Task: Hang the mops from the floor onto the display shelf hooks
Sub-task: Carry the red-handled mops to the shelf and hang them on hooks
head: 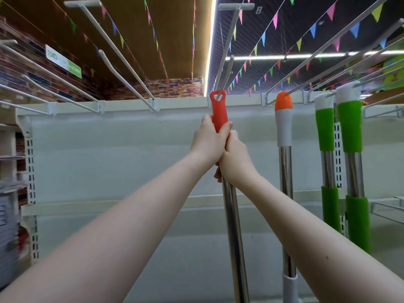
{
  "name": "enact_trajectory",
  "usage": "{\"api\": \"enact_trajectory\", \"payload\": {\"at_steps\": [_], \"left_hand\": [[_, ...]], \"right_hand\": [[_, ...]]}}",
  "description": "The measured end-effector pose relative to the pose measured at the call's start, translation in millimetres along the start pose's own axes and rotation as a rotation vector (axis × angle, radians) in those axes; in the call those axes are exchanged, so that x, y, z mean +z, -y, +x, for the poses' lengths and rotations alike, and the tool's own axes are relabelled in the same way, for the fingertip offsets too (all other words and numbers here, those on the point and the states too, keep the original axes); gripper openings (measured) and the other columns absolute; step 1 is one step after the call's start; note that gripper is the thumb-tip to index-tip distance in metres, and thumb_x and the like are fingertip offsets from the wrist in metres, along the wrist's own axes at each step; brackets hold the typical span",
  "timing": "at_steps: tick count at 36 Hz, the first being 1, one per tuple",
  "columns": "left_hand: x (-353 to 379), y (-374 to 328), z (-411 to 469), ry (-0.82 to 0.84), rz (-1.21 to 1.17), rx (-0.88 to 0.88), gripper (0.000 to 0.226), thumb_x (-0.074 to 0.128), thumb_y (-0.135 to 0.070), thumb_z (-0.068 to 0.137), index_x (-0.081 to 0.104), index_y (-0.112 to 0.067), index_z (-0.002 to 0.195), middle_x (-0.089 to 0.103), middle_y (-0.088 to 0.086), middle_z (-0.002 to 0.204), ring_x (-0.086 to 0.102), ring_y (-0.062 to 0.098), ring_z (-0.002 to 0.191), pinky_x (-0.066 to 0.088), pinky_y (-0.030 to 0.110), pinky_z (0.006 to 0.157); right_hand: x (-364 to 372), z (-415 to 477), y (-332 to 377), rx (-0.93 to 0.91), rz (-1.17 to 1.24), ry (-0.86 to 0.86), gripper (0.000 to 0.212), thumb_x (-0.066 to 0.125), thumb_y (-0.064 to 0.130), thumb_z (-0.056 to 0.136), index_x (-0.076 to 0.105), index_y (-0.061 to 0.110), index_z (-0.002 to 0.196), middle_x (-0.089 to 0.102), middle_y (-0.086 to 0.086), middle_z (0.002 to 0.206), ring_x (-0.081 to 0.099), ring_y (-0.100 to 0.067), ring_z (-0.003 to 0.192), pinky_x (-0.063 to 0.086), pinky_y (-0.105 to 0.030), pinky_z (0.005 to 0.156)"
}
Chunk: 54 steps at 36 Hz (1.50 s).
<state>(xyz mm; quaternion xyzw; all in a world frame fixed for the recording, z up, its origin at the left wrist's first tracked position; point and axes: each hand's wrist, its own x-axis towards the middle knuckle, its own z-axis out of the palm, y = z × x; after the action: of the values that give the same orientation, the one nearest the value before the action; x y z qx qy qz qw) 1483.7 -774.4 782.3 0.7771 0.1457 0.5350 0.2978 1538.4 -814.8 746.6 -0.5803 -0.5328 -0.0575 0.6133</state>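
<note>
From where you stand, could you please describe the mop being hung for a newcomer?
Find the white shelf rail. Centrally, left hand and right hand grip one mop. Its handle is red, unlike the orange-tipped mop and green mops rightward.

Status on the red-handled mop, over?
Left hand, right hand both grip red-handled steel mop, stacked. Handle loop looks threaded on long white metal hook. Orange-capped mop hangs clear on next hook; nothing in the way.
</note>
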Motion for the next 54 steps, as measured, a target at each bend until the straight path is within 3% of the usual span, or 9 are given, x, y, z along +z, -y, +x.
{"api": "enact_trajectory", "payload": {"at_steps": [12,19,27,30,34,41,47,50,54], "left_hand": [[8.5,22.9,16.9,-0.01,-0.006,-0.006,0.034,0.049,-0.035,0.094,0.048,-0.017,0.123,0.06,0.0,0.107,0.059,0.02,0.098,0.047,0.033,0.083],[17.1,30.3,22.0,-0.071,0.057,-0.018,0.031,0.046,-0.035,0.096,0.049,-0.016,0.122,0.053,-0.004,0.1,0.05,0.016,0.087,0.035,0.027,0.075],[15.4,29.7,20.8,-0.071,0.004,-0.084,0.035,0.049,-0.035,0.094,0.049,-0.018,0.124,0.062,0.002,0.114,0.058,0.02,0.099,0.045,0.032,0.087],[13.2,27.5,16.8,-0.064,-0.021,-0.102,0.036,0.053,-0.034,0.092,0.05,-0.018,0.124,0.065,0.005,0.115,0.061,0.024,0.105,0.047,0.042,0.096],[10.1,29.3,6.7,-0.021,0.051,-0.077,0.047,0.054,-0.026,0.093,0.04,-0.02,0.137,0.059,0.004,0.125,0.058,0.024,0.11,0.045,0.033,0.094],[5.4,38.9,-32.4,0.014,-0.02,-0.029,0.066,0.061,-0.007,0.085,0.033,-0.028,0.141,0.051,-0.003,0.135,0.062,0.018,0.104,0.046,0.033,0.097],[6.7,30.6,-66.3,-0.115,-0.085,-0.004,0.053,0.06,-0.008,0.087,0.042,-0.023,0.135,0.048,-0.002,0.136,0.056,0.012,0.108,0.042,0.017,0.082],[5.8,18.4,-74.6,-0.138,-0.189,-0.016,0.046,0.057,-0.007,0.089,0.045,-0.022,0.131,0.051,-0.005,0.127,0.059,-0.004,0.09,0.043,0.003,0.066],[4.3,2.4,-90.2,-0.155,-0.287,-0.018,0.037,0.052,-0.008,0.092,0.048,-0.02,0.128,0.052,-0.014,0.11,0.057,-0.022,0.07,0.043,0.002,0.059]], "right_hand": [[15.3,25.2,-26.5,-0.018,-0.049,-0.05,0.015,0.041,0.03,0.097,0.035,0.017,0.102,0.058,-0.009,0.081,0.056,-0.024,0.055,0.047,-0.031,0.043],[23.5,33.6,-34.7,0.052,-0.037,-0.056,0.013,0.042,0.028,0.091,0.034,0.019,0.094,0.059,-0.011,0.081,0.058,-0.032,0.069,0.053,-0.054,0.062],[26.3,28.2,-31.4,0.126,0.056,0.005,0.029,0.038,0.037,0.087,0.034,0.017,0.108,0.059,-0.014,0.092,0.055,-0.028,0.073,0.051,-0.046,0.066],[25.5,20.3,-34.0,0.131,0.023,0.036,0.026,0.038,0.027,0.093,0.036,0.012,0.114,0.058,-0.014,0.093,0.054,-0.024,0.07,0.048,-0.042,0.063],[16.9,6.5,-40.5,0.133,-0.053,0.059,0.025,0.039,0.026,0.097,0.044,0.007,0.112,0.061,-0.011,0.1,0.056,-0.019,0.075,0.045,-0.033,0.063],[1.9,-21.1,-34.9,0.14,-0.14,0.031,0.039,0.046,0.033,0.092,0.041,0.016,0.127,0.066,-0.01,0.106,0.063,-0.032,0.098,0.05,-0.05,0.087],[-18.2,-47.7,-21.9,0.111,0.015,-0.02,0.026,0.05,0.029,0.094,0.051,0.013,0.114,0.061,0.002,0.096,0.061,-0.02,0.098,0.049,-0.039,0.09],[-19.4,-57.0,-15.2,0.09,0.129,-0.053,0.014,0.052,0.027,0.093,0.055,0.015,0.101,0.066,-0.001,0.093,0.064,-0.021,0.092,0.051,-0.042,0.087],[-21.6,-73.9,-4.9,0.044,0.23,-0.039,0.011,0.049,0.024,0.095,0.057,0.017,0.1,0.067,-0.001,0.096,0.065,-0.017,0.092,0.052,-0.041,0.088]]}}
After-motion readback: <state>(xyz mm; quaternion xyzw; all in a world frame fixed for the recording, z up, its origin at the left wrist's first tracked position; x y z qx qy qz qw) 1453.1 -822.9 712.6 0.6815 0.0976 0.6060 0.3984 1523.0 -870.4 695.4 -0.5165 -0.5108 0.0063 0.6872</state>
